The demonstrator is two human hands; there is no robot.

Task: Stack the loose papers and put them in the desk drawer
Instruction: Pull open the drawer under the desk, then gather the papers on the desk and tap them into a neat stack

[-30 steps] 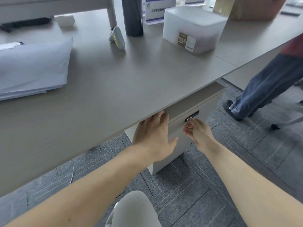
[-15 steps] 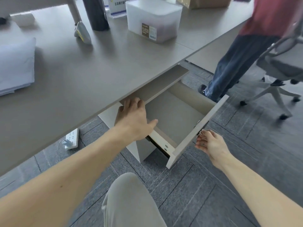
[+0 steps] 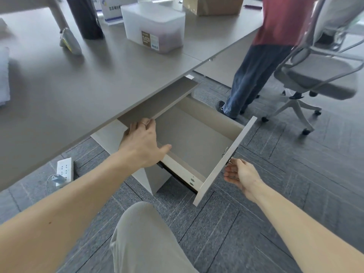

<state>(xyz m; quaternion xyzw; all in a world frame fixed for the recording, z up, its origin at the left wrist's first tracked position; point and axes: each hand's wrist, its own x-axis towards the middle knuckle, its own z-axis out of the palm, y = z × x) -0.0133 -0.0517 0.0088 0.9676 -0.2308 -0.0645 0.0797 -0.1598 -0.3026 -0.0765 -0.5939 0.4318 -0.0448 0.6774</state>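
**One drawer pulled out, papers at the far left edge**

The single desk drawer (image 3: 194, 138) stands pulled well out from under the desk (image 3: 82, 91), its inside bare and its front panel angled toward the floor at the right. The loose papers (image 3: 4, 75) show only as one pale pile cut off by the left edge of the view, lying on the desktop well apart from the drawer; how many sheets it holds cannot be told.

Two bare hands are in view. The left hand (image 3: 143, 142) lies palm down over the drawer's left rear corner, fingers spread and released, their tips against the underside edge of the desktop and the thumb stretched over the drawer's side wall. One ring shows on a finger. The right hand (image 3: 239, 174) is just beside the outer face of the front panel, fingers loosely curled by a small metal key (image 3: 230, 160) sticking out of the panel; whether they pinch it or only touch it cannot be told.

On the desktop stand one translucent plastic storage box (image 3: 155, 26) with a brown label, one dark cylinder (image 3: 84, 18), and one cardboard box (image 3: 214, 5) farther back. One white power strip (image 3: 65, 170) lies on the grey carpet under the desk. To the right stand one other person (image 3: 262, 62), in a red top and blue jeans, and one grey office chair (image 3: 319, 79) on castors. The wearer's knee (image 3: 141, 229), in pale trousers, fills the bottom centre.
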